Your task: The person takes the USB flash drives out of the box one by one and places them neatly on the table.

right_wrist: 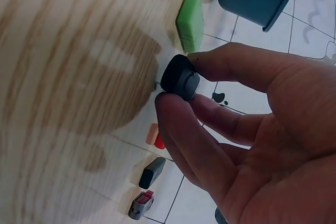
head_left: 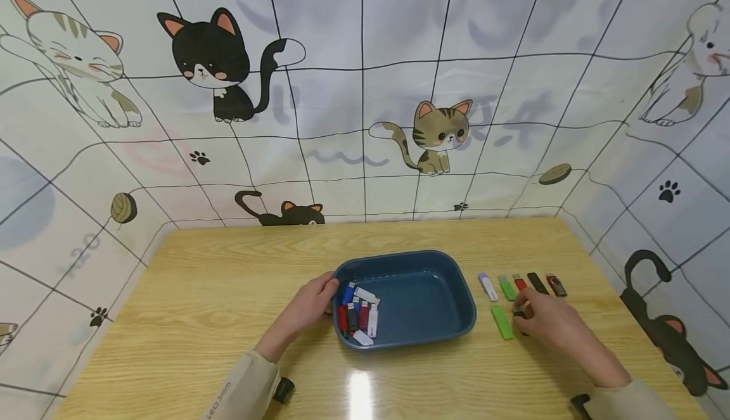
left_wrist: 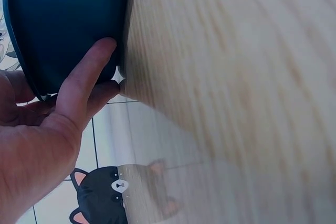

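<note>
A dark blue plastic bin (head_left: pixel 410 341) sits on the table, with several USB sticks (head_left: pixel 358 315) in red, blue, black and white piled at its left end. My left hand (head_left: pixel 310 303) grips that end of the bin; in the left wrist view its thumb (left_wrist: pixel 86 74) lies along the outer wall. Right of the bin, my right hand (head_left: pixel 550 322) pinches a black USB stick (right_wrist: pixel 179 78) between thumb and fingertips, close to the tabletop. A bright green USB stick (head_left: pixel 502 322) lies just left of that hand.
Behind my right hand is a row of USB sticks: purple-and-white (head_left: pixel 487 287), green (head_left: pixel 506 288), red (head_left: pixel 519 282), black (head_left: pixel 537 283) and a red-and-dark swivel one (head_left: pixel 556 285). The wooden table (head_left: pixel 228 268) is bordered by cat-print cloth (head_left: pixel 342 109) at the back and sides.
</note>
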The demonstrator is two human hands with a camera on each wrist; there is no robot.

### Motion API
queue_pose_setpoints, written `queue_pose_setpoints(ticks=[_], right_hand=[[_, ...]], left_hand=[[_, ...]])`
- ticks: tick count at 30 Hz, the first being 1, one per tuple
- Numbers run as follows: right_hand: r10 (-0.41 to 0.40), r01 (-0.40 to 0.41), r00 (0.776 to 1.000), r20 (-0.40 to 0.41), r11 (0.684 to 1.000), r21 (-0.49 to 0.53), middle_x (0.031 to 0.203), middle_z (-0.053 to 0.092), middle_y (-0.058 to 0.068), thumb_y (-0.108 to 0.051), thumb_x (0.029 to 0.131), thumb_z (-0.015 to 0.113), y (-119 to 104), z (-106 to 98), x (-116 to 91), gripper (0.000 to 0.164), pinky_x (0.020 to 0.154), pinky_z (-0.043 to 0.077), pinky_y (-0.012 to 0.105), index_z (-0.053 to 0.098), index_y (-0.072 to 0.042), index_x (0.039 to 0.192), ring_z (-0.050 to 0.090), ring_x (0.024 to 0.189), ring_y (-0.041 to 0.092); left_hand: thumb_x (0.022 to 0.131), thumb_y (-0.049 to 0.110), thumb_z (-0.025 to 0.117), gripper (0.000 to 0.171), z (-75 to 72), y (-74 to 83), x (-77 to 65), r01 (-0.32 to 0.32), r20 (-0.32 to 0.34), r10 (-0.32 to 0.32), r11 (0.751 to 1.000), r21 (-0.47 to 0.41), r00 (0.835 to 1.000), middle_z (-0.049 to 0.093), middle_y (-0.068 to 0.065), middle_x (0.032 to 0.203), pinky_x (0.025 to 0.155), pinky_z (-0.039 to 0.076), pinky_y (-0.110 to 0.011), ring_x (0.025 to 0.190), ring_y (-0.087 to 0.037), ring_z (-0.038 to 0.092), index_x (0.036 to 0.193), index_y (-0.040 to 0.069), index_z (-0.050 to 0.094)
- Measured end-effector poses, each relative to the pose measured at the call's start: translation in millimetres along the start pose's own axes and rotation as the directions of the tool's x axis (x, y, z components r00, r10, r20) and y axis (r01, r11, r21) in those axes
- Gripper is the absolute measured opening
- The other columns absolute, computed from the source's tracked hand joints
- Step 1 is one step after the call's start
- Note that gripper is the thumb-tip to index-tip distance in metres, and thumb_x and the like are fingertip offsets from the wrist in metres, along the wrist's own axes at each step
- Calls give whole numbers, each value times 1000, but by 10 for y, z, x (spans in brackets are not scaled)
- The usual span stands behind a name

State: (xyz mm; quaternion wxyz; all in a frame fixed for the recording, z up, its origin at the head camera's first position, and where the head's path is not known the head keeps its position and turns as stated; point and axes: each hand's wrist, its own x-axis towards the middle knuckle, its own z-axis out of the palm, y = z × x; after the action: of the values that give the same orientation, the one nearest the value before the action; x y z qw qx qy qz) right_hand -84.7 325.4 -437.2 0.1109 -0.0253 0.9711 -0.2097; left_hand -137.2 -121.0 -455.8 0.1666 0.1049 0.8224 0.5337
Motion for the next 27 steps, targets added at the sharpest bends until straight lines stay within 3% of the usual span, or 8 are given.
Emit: queue_pose_setpoints(ticks=[11, 19, 23, 27], right_hand=[[6, -7, 1000, -13, 1000, -15, 83, 62, 1, -13, 93, 72, -10, 17, 22, 26, 55, 39, 33, 62, 2, 111, 50, 62, 17], [10, -10, 1000, 6, 1000, -12, 88, 65, 4, -17, 95, 72, -14, -21, 13, 29, 57, 46, 35, 61, 4, 112, 55, 68, 16], [-41, 39, 996, -75, 999, -24, 91, 68, 5, -19, 98, 69, -107, -99, -5, 29, 60, 52, 40, 65, 6, 113, 62, 75, 21], [-121, 117, 978, -171, 992, -36, 93, 72, 4, -20, 100, 67, -385, -165, -2, 22, 66, 57, 45, 71, 0, 109, 69, 83, 24]], left_hand=[[113, 21, 39, 43, -22, -7, -1, -1, -5, 1, 1000, -2, 1000, 62, -24, 136, 77, 64, -47, 114, -35, 66, 148, -1, 50], [113, 18, 41, 41, -12, 2, 1, 0, -9, -1, 1000, -24, 1000, 64, -24, 132, 76, 64, -49, 111, -36, 66, 146, -3, 52], [113, 19, 42, 41, -7, 4, 3, 15, -8, -16, 999, -38, 1000, 62, -24, 135, 75, 64, -49, 113, -37, 65, 147, -1, 51], [113, 21, 41, 41, -11, -6, 9, 17, -7, -17, 1000, -23, 1000, 62, -23, 136, 75, 64, -47, 115, -36, 65, 147, 0, 52]])
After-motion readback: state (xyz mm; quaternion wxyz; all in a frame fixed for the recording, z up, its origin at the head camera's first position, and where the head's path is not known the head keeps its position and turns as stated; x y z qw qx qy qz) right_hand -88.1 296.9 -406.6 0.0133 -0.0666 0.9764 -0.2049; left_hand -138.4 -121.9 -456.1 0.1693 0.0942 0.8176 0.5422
